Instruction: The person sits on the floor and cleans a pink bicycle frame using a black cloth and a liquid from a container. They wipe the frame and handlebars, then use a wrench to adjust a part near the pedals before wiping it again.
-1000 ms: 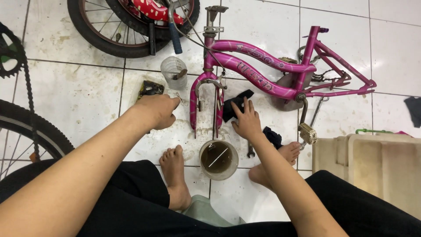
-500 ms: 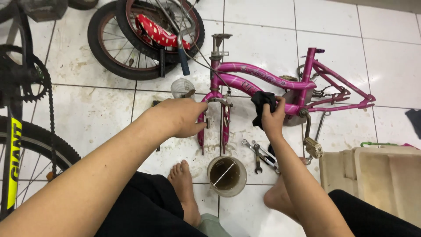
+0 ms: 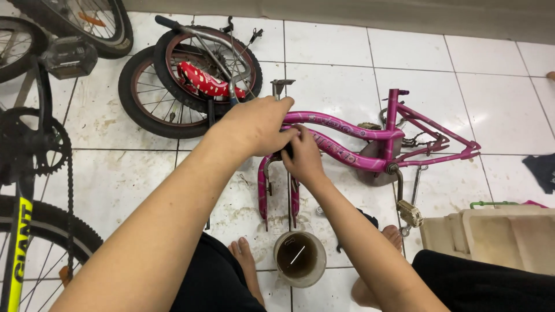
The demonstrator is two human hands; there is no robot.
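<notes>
The head camera looks down on a white tiled floor (image 3: 341, 58) where a small magenta steel bicycle frame (image 3: 370, 136) lies on its side, its magenta front fork (image 3: 265, 185) pointing back toward the person's bare feet.

Both hands meet at the front end of that frame, where the fork joins it. The left hand (image 3: 254, 124) lies over the top of the joint with its fingers (image 3: 287, 134) curled down and closed around the frame's front tube. The right hand (image 3: 303, 159) comes up from below, touching the left; its fingers (image 3: 296, 141) are closed round something dark at the same spot, but what that is cannot be told, since the hands cover it.

Just below the fork's tips stands a round white plastic tub (image 3: 299, 258) holding dark brown liquid, between the two bare feet.

Behind the frame, near the left hand, two small black-tyred wheels (image 3: 151, 95) lie stacked, with a red saddle with white spots (image 3: 202, 81) and a grey metal handlebar (image 3: 214, 43) resting on them.

At the left edge stands a larger bicycle, showing a black chainring with chain (image 3: 43, 144) and a black tyre (image 3: 58, 222).

To the right lie a cream plastic crate (image 3: 491, 237) and, well apart at the edge, a dark cloth (image 3: 542, 170). A beige pedal (image 3: 409, 212) hangs off the frame's crank, just beside the crate.
</notes>
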